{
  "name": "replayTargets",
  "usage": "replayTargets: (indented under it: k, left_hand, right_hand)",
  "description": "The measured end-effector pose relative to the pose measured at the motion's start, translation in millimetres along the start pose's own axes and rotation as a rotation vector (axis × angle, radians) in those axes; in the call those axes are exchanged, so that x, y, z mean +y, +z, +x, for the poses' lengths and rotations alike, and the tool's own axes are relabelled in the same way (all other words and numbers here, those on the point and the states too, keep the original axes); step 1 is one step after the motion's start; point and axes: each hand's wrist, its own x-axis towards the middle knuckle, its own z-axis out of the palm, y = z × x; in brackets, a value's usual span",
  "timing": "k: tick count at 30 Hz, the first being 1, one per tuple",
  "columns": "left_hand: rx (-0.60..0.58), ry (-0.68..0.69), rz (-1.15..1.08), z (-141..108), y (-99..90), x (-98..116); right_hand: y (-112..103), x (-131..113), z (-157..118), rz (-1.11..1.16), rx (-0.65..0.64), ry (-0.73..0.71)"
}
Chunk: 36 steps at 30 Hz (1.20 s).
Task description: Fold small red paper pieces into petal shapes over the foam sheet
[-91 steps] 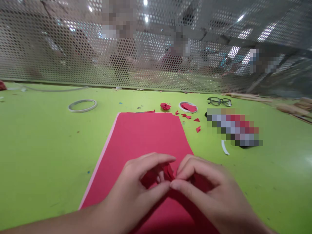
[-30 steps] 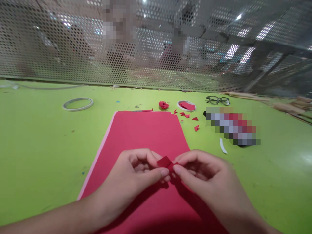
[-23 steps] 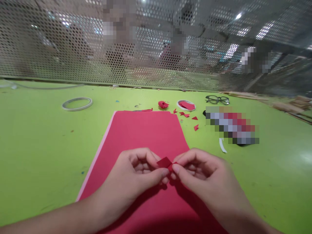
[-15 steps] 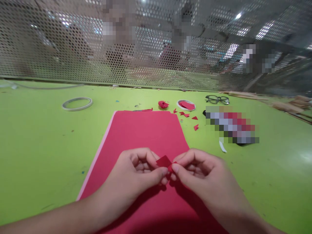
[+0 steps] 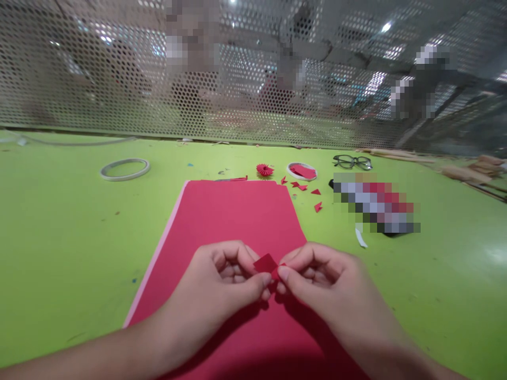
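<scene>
A small folded piece of red paper is pinched between my two hands, above a stack of red paper sheets. My left hand grips its left part with thumb and fingers. At its right end, my right hand pinches it the same way, and the fingertips hide part of the folds. Beyond the stack stands a round pleated red paper piece. Several small folded red paper pieces lie to the right of the stack, near a shallow white ring-shaped holder with red paper slips.
A roll of white tape lies at the left. Glasses, a blurred-out flat object and a white paper strip lie at the right. A perforated metal screen closes off the green table's far side; people show behind it.
Both hands keep almost the same pose on the folded red paper. The view has shifted very slightly.
</scene>
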Motion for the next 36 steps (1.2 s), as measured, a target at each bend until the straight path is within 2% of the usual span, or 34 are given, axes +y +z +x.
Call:
replayTargets:
  k: [7, 16, 22, 28, 36]
  left_hand:
    - [0.001, 0.054, 0.047, 0.5, 0.2, 0.5]
    - [-0.001, 0.16, 0.126, -1.2, -0.4, -3.6]
    - [-0.01, 0.143, 0.184, -1.8, -0.2, -5.7]
    - [-0.047, 0.169, 0.126, -3.7, -2.3, -6.0]
    - [-0.038, 0.171, 0.099, -5.9, -1.7, -8.6]
  right_hand:
    - [2.3, 6.2, 3.4, 0.008, 0.051, -0.011]
    - [3.9, 4.7, 2.5, 0.067, 0.024, 0.007]
    - [5.0, 5.2, 2.1, 0.085, 0.025, 0.002]
    - [3.6, 7.2, 3.6, 0.008, -0.056, 0.019]
    - [3.8, -0.5, 0.6, -0.052, -0.023, -0.021]
